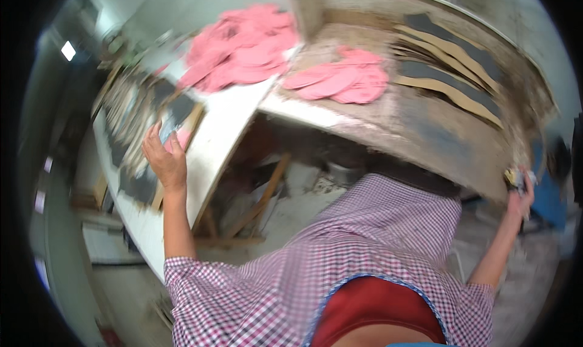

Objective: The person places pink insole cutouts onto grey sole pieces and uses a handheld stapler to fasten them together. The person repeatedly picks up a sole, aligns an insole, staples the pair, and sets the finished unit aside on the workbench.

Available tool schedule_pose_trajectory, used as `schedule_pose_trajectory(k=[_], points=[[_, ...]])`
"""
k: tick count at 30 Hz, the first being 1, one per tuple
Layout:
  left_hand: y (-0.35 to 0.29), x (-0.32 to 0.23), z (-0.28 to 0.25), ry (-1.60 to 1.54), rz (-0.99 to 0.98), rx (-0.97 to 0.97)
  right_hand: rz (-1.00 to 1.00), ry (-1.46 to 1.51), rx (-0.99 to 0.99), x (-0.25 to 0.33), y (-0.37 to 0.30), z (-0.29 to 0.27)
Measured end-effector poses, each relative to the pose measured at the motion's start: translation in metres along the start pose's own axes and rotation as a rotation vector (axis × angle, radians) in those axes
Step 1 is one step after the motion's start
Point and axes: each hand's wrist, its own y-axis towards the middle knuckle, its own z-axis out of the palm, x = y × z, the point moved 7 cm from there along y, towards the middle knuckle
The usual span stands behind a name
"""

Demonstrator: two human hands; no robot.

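Note:
My left hand (165,158) is raised over the left table with its fingers apart. Just beyond its thumb is a small pink piece (181,138), lying by dark grey flat pieces (180,108) with tan edges. Whether the fingertips touch the pieces, I cannot tell. Far to the right, past the bench's edge, my right hand (523,202) is closed round a small object with a yellowish top (514,178). Blur hides its exact kind.
A large heap of pink cut pieces (243,46) lies at the back left, and a smaller pink pile (343,78) on the brown-stained bench (425,125). Grey and tan curved strips (449,73) overlap at its back right. The bench has raised walls; wooden bars (261,195) stand underneath.

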Motion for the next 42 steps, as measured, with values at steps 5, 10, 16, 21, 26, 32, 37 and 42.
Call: schedule_pose_trajectory(k=[5, 10, 16, 21, 26, 32, 37, 42], points=[[0.072, -0.238, 0.087, -0.921, 0.277, 0.275, -0.136, -0.005, -0.068, -0.023, -0.037, 0.040], [0.107, -0.453, 0.131, -1.080, 0.720, 0.469, -0.197, 0.012, -0.142, -0.018, -0.074, 0.070], [0.051, -0.577, 0.177, -0.989, 0.835, 1.055, -0.182, 0.013, -0.103, -0.020, -0.087, 0.081], [0.043, -0.614, 0.199, -1.114, 0.744, 1.169, -0.186, -0.041, -0.039, -0.019, -0.088, 0.087], [0.056, -0.627, 0.169, -0.965, 0.803, 1.231, -0.191, -0.051, -0.073, -0.017, -0.088, 0.100], [0.108, -0.643, 0.124, -1.233, 0.947, 1.278, -0.211, -0.045, -0.097, -0.016, -0.093, 0.093], [0.189, -0.670, 0.188, -0.929, 0.801, 1.317, -0.195, -0.047, -0.118, -0.015, -0.089, 0.097], [0.162, -0.697, 0.269, -0.682, 0.806, 1.271, -0.201, -0.059, -0.090, -0.017, -0.088, 0.099]])
